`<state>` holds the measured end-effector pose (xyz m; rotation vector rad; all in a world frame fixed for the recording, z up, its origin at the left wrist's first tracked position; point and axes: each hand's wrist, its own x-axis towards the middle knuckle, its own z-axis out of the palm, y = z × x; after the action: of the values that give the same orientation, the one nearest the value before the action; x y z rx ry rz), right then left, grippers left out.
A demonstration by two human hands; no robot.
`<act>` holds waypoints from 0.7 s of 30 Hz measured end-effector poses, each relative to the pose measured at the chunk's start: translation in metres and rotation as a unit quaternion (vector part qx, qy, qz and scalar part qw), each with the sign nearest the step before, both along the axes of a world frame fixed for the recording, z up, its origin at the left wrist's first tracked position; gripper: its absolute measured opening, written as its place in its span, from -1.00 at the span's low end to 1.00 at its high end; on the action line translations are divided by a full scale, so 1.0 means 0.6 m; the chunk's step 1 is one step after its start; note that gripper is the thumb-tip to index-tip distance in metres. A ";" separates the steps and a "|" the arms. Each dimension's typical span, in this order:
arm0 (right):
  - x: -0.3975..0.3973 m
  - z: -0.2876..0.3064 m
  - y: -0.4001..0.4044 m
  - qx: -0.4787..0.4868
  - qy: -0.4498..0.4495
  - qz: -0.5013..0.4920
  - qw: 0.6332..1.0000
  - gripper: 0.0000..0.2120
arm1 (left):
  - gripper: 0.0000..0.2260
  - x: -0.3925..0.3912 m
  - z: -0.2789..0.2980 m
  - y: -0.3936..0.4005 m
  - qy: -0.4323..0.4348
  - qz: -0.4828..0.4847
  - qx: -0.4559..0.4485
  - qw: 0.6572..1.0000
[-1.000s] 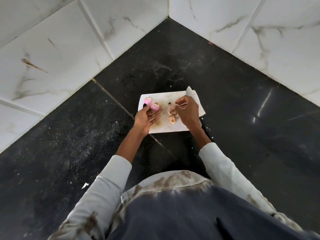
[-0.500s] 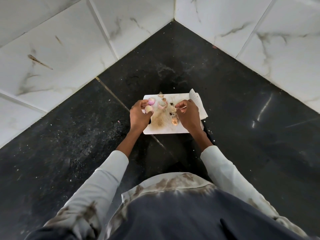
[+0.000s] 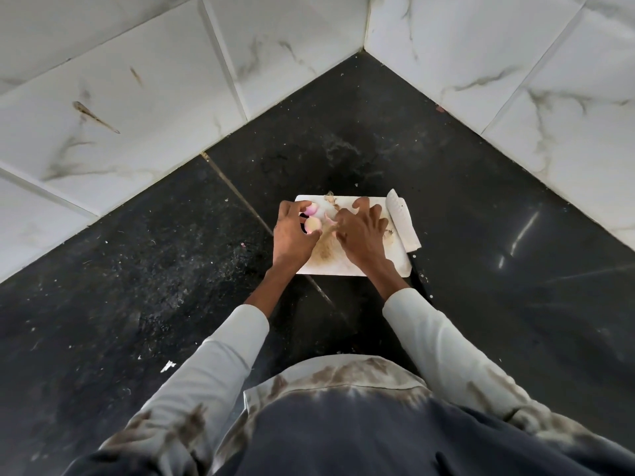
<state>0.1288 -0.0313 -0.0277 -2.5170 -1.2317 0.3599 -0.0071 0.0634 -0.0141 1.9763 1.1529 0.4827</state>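
Two pink onion halves (image 3: 312, 224) sit at the far-left end of a white cutting board (image 3: 347, 267), with the left hand (image 3: 291, 233) curled round them. Beside it the right hand (image 3: 360, 231) is loose, fingers spread and bent down onto mid-board among brown peel scraps (image 3: 324, 249), gripping nothing visible. Along the board's right edge lies a knife (image 3: 402, 221), black handle off it toward the person. Board sits on a black stone counter (image 3: 481, 235) in a corner of white marble-look wall tiles (image 3: 137, 80). Pale crumbs dust the counter left of the board; one seam runs under it.
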 end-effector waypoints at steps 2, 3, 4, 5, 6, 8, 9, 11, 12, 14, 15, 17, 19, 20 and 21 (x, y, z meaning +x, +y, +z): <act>0.007 0.002 -0.004 0.031 0.012 -0.012 0.999 -0.79 | -0.55 0.004 -0.002 -0.002 0.013 -0.010 0.014 1.000; 0.012 0.005 -0.006 0.046 0.019 -0.020 0.999 -0.81 | -0.54 0.005 -0.001 -0.004 0.022 -0.013 0.017 1.000; 0.017 0.010 -0.007 0.059 0.028 -0.027 0.998 -0.82 | -0.53 0.008 -0.001 -0.004 0.030 -0.017 0.021 0.999; 0.025 0.018 -0.008 0.067 0.040 -0.033 0.996 -0.82 | -0.52 0.011 0.000 -0.005 0.039 -0.020 0.024 0.999; 0.035 0.028 -0.010 0.075 0.055 -0.037 0.995 -0.82 | -0.52 0.013 -0.001 -0.005 0.047 -0.025 0.027 0.998; 0.059 0.049 -0.017 0.091 0.078 -0.036 0.992 -0.87 | -0.53 0.018 -0.001 -0.012 0.060 -0.034 0.032 0.997; 0.072 0.059 -0.022 0.093 0.082 -0.031 0.992 -0.89 | -0.55 0.021 -0.001 -0.016 0.064 -0.035 0.038 0.997; 0.092 0.075 -0.039 0.080 0.090 -0.020 0.992 -0.90 | -0.60 0.025 -0.004 -0.022 0.069 -0.034 0.045 0.996; 0.097 0.081 -0.047 0.070 0.096 -0.012 0.993 -0.91 | -0.61 0.026 -0.005 -0.024 0.069 -0.036 0.048 0.996; 0.100 0.086 -0.063 0.049 0.101 0.003 0.994 -0.90 | -0.61 0.027 -0.008 -0.028 0.070 -0.043 0.069 0.994; 0.098 0.086 -0.069 0.039 0.100 0.012 0.994 -0.88 | -0.61 0.027 -0.008 -0.029 0.075 -0.045 0.091 0.992; 0.087 0.080 -0.080 0.020 0.104 0.035 0.994 -0.84 | -0.62 0.029 -0.007 -0.033 0.077 -0.047 0.124 0.988; 0.072 0.070 -0.092 0.012 0.112 0.042 0.993 -0.78 | -0.67 0.035 -0.003 -0.042 0.042 -0.058 0.099 0.993; 0.067 0.067 -0.098 0.014 0.117 0.034 0.992 -0.73 | -0.69 0.038 -0.001 -0.046 0.026 -0.070 0.079 0.994; 0.064 0.065 -0.103 0.020 0.124 0.020 0.992 -0.68 | -0.70 0.042 0.002 -0.051 0.018 -0.081 0.064 0.994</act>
<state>0.1673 -0.0933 0.0116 -2.3321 -1.1796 0.6306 0.0183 0.0327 -0.0130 2.1765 0.9938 0.4460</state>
